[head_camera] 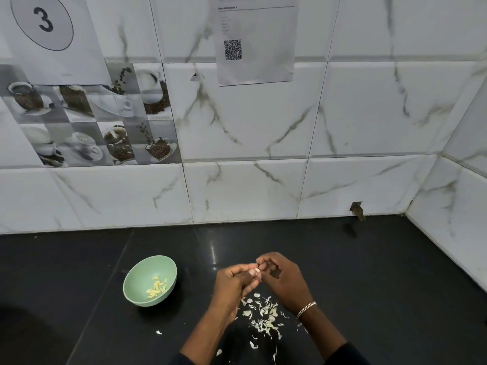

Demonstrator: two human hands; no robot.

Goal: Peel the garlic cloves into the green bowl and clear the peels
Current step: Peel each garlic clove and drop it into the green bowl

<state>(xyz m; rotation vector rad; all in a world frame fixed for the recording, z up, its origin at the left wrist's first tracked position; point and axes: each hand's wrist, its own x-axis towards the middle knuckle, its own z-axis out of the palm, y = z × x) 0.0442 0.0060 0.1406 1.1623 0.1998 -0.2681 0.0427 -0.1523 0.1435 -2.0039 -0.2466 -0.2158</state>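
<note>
Closest in, a scatter of papery peels (pixel 264 318) lies on the black table (pixel 395 285), right below the wrists. Just beyond, the hands meet. The left hand (pixel 230 284) curls its fingers round a garlic clove (pixel 255 271), and the right hand (pixel 283 279), bracelet (pixel 306 308) on its wrist, pinches the clove's tip between thumb and fingertip. Off to the left stands the green bowl (pixel 134 285), with pale peeled cloves (pixel 156 287) lying inside. Farther back, the marbled wall tiles (pixel 369 114) carry a QR-code sheet (pixel 257 40).
</note>
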